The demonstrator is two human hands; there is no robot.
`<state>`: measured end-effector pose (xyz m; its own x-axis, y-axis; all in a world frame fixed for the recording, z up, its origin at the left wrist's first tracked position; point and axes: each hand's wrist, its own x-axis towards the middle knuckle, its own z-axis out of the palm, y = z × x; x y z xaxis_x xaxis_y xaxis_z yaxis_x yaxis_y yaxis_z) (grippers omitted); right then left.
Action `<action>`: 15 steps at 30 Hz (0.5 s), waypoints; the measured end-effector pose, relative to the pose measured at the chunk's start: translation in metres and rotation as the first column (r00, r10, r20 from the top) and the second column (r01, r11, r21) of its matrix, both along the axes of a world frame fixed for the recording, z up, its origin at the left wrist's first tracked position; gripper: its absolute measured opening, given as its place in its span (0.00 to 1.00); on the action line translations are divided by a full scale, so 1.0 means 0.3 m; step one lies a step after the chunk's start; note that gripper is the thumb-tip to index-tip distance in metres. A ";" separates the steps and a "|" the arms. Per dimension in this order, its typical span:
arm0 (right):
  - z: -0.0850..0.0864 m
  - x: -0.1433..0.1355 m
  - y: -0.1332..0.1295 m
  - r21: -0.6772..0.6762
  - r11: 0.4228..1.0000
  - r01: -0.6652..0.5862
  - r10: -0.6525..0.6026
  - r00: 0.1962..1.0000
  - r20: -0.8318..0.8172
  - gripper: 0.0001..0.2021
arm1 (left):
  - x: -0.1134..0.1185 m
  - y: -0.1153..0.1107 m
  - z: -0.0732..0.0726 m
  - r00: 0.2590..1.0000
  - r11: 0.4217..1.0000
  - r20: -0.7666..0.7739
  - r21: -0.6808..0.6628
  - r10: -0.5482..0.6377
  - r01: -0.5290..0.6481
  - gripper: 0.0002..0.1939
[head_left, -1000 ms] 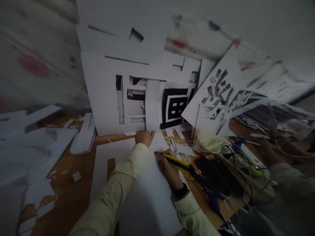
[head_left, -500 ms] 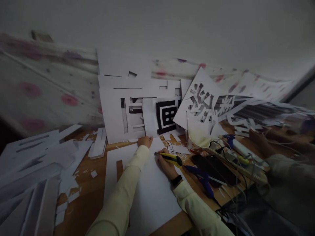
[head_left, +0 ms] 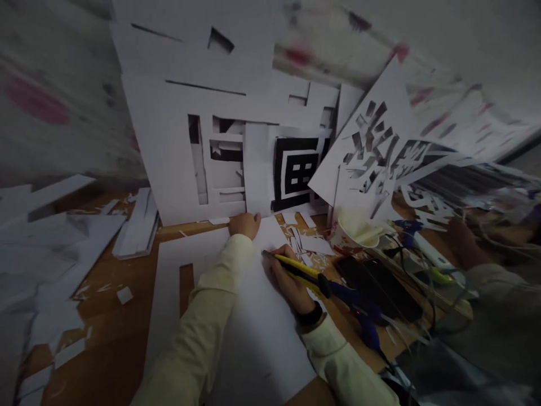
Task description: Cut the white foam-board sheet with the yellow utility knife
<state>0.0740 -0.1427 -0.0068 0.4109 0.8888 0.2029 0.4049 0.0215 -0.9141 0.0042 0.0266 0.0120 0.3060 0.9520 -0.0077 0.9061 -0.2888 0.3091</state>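
My right hand [head_left: 291,282] is closed around a yellow and black utility knife [head_left: 298,269], its front end low over a white board [head_left: 257,321] that lies on the table. A narrow rectangular opening is cut through the board's left side. My left hand [head_left: 245,226] is closed at the board's far edge, beside the foot of a white upright strip [head_left: 257,169]; its fingertips are hidden, so what they grip cannot be seen. Behind stands a large white cut-out sheet [head_left: 169,152], with a black printed character [head_left: 297,172] showing beside the strip.
White offcuts [head_left: 135,225] lie to the left and small scraps [head_left: 310,243] behind the knife. At right are a paper tub [head_left: 353,237], a blue glue gun [head_left: 359,313], dark phones [head_left: 380,290], cables and a co-worker's hand [head_left: 465,245]. A tilted cut-out card [head_left: 363,135] leans behind.
The view has moved closer and tilted down, so the upright sheets look larger. My right hand still holds the knife, and my left hand stays at the board's far edge.
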 end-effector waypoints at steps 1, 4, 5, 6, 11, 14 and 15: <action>-0.004 0.002 -0.001 -0.006 1.000 0.000 0.000 1.000 0.002 0.07 | 0.002 0.000 0.002 1.000 1.000 -0.001 0.001 0.004 -0.004 0.30; 0.003 0.002 -0.007 -0.010 1.000 -0.021 0.021 1.000 0.009 0.07 | 0.001 0.002 0.003 1.000 1.000 0.006 0.003 -0.011 0.011 0.32; 0.014 -0.002 -0.011 -0.010 0.999 -0.030 0.030 0.999 0.016 0.07 | 0.000 0.003 0.002 1.000 1.000 0.010 0.003 -0.016 0.016 0.33; 0.029 -0.006 -0.014 -0.015 0.999 -0.041 0.041 0.999 0.028 0.07 | -0.001 0.004 0.001 1.000 1.000 0.014 0.001 -0.019 0.019 0.34; 0.091 -0.025 -0.025 -0.061 0.995 -0.075 0.084 0.982 0.172 0.04 | -0.003 0.009 -0.004 0.999 1.000 0.022 -0.011 -0.024 0.024 0.35; 0.084 -0.017 -0.028 -0.080 0.994 -0.072 0.091 0.961 0.262 0.03 | -0.004 0.012 -0.004 0.999 1.000 0.033 -0.011 -0.021 0.021 0.35; 0.077 -0.013 -0.030 -0.094 0.992 -0.079 0.103 0.954 0.282 0.03 | -0.004 0.012 -0.002 0.999 1.000 0.034 -0.016 -0.023 0.024 0.35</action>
